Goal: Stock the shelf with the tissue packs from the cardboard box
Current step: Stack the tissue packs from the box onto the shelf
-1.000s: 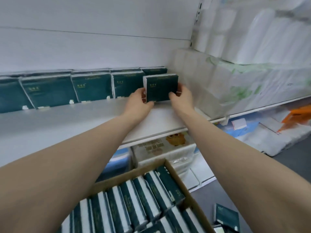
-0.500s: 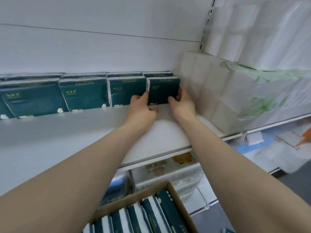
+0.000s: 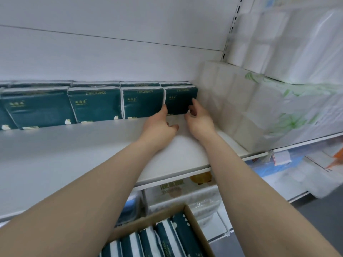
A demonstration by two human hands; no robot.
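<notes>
both hands reach forward over the white shelf (image 3: 92, 149), a little apart, one at each side of the end tissue pack (image 3: 178, 101). the left hand (image 3: 159, 125) has its fingers straight against that pack's lower left edge and its thumb spread low toward the right hand (image 3: 199, 120); it holds nothing. the right hand has its forefinger straight up along the pack's right edge and its other fingers curled at the lower right corner; whether they pinch the pack cannot be told.

nearest, at 6 o'clock, the cardboard box (image 3: 196, 227) stands open with dark green tissue packs (image 3: 167, 240) on edge inside. above it the shelf runs from 9 o'clock to the centre. at its back the end tissue pack stands upright, touching the right end of a row of packs (image 3: 96, 104) in the same green that stretches to 9 o'clock, with a second row behind. just beside the end pack, toward 3 o'clock, sits a wrapped white paper bundle (image 3: 241, 108), with toilet rolls (image 3: 278, 43) stacked on it at 1 o'clock.
</notes>
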